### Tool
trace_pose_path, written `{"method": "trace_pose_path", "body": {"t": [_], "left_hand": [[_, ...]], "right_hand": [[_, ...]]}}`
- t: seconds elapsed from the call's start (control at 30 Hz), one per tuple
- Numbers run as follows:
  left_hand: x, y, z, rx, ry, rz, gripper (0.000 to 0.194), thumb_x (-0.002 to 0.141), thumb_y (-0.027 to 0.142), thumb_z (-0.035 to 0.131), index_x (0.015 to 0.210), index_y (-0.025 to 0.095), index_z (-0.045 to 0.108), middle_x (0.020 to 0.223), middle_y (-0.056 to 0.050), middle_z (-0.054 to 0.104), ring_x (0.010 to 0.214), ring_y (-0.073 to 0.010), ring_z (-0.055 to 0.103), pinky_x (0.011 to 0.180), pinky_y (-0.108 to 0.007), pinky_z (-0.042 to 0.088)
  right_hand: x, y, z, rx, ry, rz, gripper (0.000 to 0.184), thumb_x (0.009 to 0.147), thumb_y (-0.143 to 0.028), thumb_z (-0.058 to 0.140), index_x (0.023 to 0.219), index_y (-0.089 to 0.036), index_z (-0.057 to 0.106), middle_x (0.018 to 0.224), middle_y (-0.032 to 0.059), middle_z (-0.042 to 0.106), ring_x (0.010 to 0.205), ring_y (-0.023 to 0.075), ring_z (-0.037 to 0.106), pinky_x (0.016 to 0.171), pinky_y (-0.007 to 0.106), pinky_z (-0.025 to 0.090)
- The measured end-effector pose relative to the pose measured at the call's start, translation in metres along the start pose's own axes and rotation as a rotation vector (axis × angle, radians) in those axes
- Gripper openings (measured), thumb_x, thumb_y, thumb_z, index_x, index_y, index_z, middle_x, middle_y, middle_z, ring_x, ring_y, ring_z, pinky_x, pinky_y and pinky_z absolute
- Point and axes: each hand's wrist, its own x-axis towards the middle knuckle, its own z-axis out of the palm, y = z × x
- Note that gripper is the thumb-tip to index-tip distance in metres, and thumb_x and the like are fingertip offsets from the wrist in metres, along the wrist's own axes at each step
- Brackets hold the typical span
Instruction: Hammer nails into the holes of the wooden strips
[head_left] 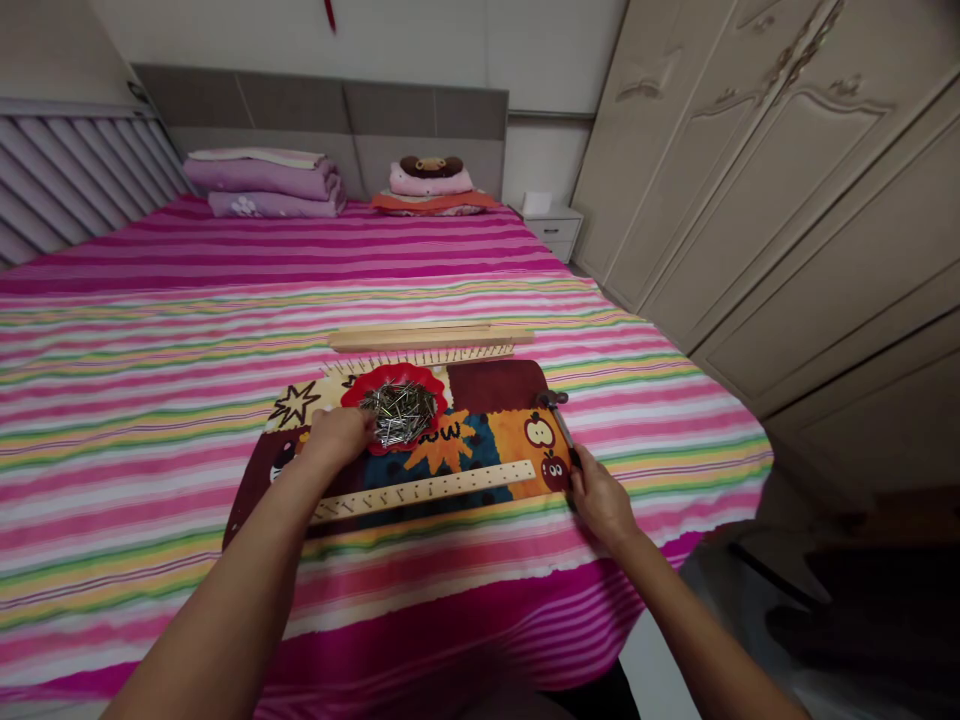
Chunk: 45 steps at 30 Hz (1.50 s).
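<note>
My left hand (343, 436) is at the left rim of a red scalloped bowl (432, 382). Its fingers are curled together against the heap of metal nails (405, 412) in the bowl; what they pinch is hidden. At the right side, my right hand (600, 497) is closed round the dark handle of a hammer (562, 424), whose head rests near the board's right edge. Between my arms lies a pale wooden strip (450, 484) with a row of holes; several nails stand tilted in its left part. A colourful printed board (499, 385) lies under the bowl and strip.
Behind the bowl lies another strip (465, 354) with many nails sticking up, and plain wooden strips (420, 338) lie beyond it. All this is on a striped bedspread (187, 400). Folded bedding (262, 180) sits by the headboard; wardrobes (780, 190) stand at the right.
</note>
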Motion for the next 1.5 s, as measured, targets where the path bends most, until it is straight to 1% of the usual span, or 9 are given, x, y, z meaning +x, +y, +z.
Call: {"method": "trace_pose_path", "body": {"t": [0.13, 0.27, 0.43, 0.57, 0.9, 1.07, 1.23, 1.33, 1.5], "left_hand": [[-0.001, -0.016, -0.002, -0.202, 0.056, -0.016, 0.019, 0.072, 0.035, 0.052, 0.066, 0.024, 0.067, 0.072, -0.003, 0.068, 0.072, -0.0197, 0.061, 0.067, -0.028, 0.039], [-0.005, -0.022, 0.001, -0.591, 0.110, -0.063, 0.019, 0.065, 0.038, 0.059, 0.068, 0.022, 0.069, 0.068, 0.000, 0.068, 0.067, -0.0169, 0.059, 0.064, -0.026, 0.041], [-0.013, -0.019, 0.004, -1.118, 0.083, -0.139, 0.031, 0.049, 0.038, 0.074, 0.072, 0.018, 0.069, 0.057, 0.002, 0.063, 0.056, -0.0124, 0.054, 0.059, -0.025, 0.044], [-0.019, -0.017, 0.003, -1.350, 0.044, -0.130, 0.049, 0.041, 0.034, 0.081, 0.085, 0.015, 0.069, 0.052, 0.004, 0.058, 0.050, -0.0099, 0.053, 0.054, -0.025, 0.046], [-0.027, -0.014, 0.005, -1.567, 0.027, -0.325, 0.013, 0.059, 0.013, 0.065, 0.071, 0.013, 0.066, 0.056, -0.001, 0.062, 0.051, -0.0084, 0.057, 0.050, -0.019, 0.049], [-0.042, -0.011, 0.002, -1.676, -0.004, -0.220, 0.031, 0.052, 0.009, 0.072, 0.083, 0.012, 0.069, 0.071, -0.004, 0.069, 0.065, -0.0130, 0.065, 0.065, -0.025, 0.057], [-0.072, -0.003, 0.006, -1.576, 0.107, -0.224, 0.042, 0.047, 0.029, 0.083, 0.084, 0.014, 0.070, 0.072, -0.003, 0.069, 0.061, -0.0142, 0.064, 0.060, -0.027, 0.055], [-0.102, 0.006, 0.019, -1.434, 0.133, -0.175, 0.039, 0.053, 0.042, 0.080, 0.081, 0.017, 0.072, 0.067, 0.000, 0.066, 0.052, -0.0093, 0.054, 0.051, -0.022, 0.049], [-0.138, 0.042, 0.053, -1.269, -0.023, 0.087, 0.025, 0.060, 0.044, 0.073, 0.069, 0.021, 0.074, 0.072, -0.002, 0.067, 0.059, -0.0117, 0.056, 0.054, -0.023, 0.046]], "right_hand": [[0.000, -0.001, 0.001, -0.006, -0.009, 0.008, 0.046, 0.094, -0.026, 0.033, 0.137, -0.015, 0.045, 0.105, 0.0114, 0.068, 0.087, 0.0211, 0.063, 0.067, 0.029, 0.044], [-0.001, -0.005, -0.002, -0.012, -0.034, 0.038, 0.047, 0.095, -0.024, 0.033, 0.139, -0.014, 0.043, 0.110, 0.0137, 0.067, 0.086, 0.0221, 0.064, 0.066, 0.029, 0.043], [-0.001, -0.007, -0.002, -0.032, -0.031, 0.050, 0.046, 0.095, -0.023, 0.035, 0.139, -0.015, 0.043, 0.112, 0.0134, 0.067, 0.084, 0.0214, 0.064, 0.065, 0.029, 0.042], [-0.001, -0.004, 0.002, -0.030, 0.016, 0.019, 0.045, 0.094, -0.023, 0.036, 0.138, -0.016, 0.045, 0.107, 0.0119, 0.068, 0.080, 0.0198, 0.062, 0.063, 0.028, 0.041], [-0.002, -0.009, -0.002, -0.036, -0.021, 0.059, 0.045, 0.095, -0.024, 0.036, 0.138, -0.014, 0.045, 0.104, 0.0132, 0.068, 0.081, 0.0215, 0.063, 0.064, 0.029, 0.042], [-0.003, -0.011, -0.005, -0.038, -0.029, 0.062, 0.045, 0.095, -0.025, 0.035, 0.138, -0.014, 0.044, 0.108, 0.0136, 0.067, 0.086, 0.0222, 0.063, 0.067, 0.029, 0.042], [-0.003, -0.012, -0.007, -0.034, -0.034, 0.067, 0.046, 0.094, -0.024, 0.035, 0.139, -0.013, 0.043, 0.108, 0.0134, 0.067, 0.087, 0.0223, 0.063, 0.067, 0.029, 0.042], [-0.004, -0.014, -0.008, -0.043, -0.041, 0.081, 0.047, 0.094, -0.025, 0.036, 0.140, -0.014, 0.042, 0.110, 0.0131, 0.066, 0.088, 0.0222, 0.063, 0.069, 0.029, 0.043], [-0.004, -0.017, -0.010, -0.057, -0.062, 0.103, 0.047, 0.095, -0.025, 0.035, 0.140, -0.016, 0.041, 0.109, 0.0128, 0.066, 0.087, 0.0223, 0.063, 0.069, 0.029, 0.043]]}}
